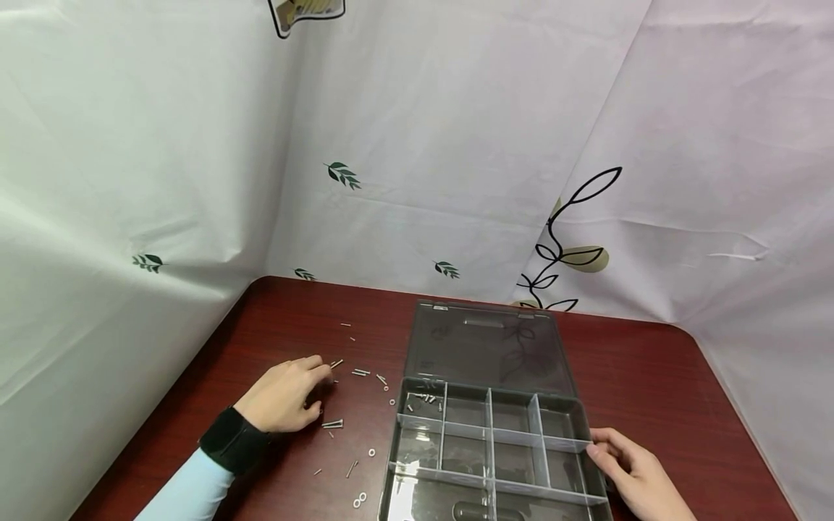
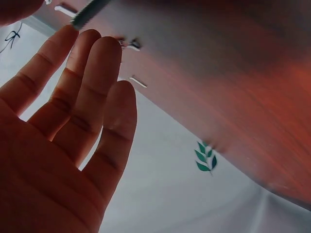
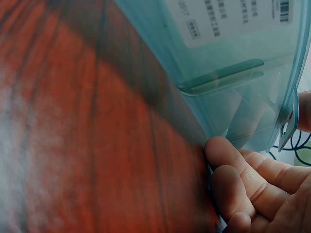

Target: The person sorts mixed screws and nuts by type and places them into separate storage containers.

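Observation:
My left hand (image 1: pixel 287 394) is low over the table's left side, palm down, among loose screws. Its fingers are mostly straight in the left wrist view, and a threaded screw (image 2: pixel 90 13) shows at a fingertip; I cannot tell whether it is held. A pair of long screws (image 1: pixel 332 424) lies beside the thumb. My right hand (image 1: pixel 635 467) grips the right wall of a grey see-through compartment box (image 1: pixel 490 434), thumb at the rim and fingers against the outside. The lid (image 1: pixel 489 344) lies folded back. Small screws (image 1: pixel 425 397) sit in the far left compartment.
Between the left hand and the box lie more screws (image 1: pixel 361 372) and small washers (image 1: pixel 360 499). The dark red table (image 1: pixel 658 376) meets white cloth (image 1: pixel 449 145) behind and at both sides. A printed label (image 3: pixel 228 19) shows on the box in the right wrist view.

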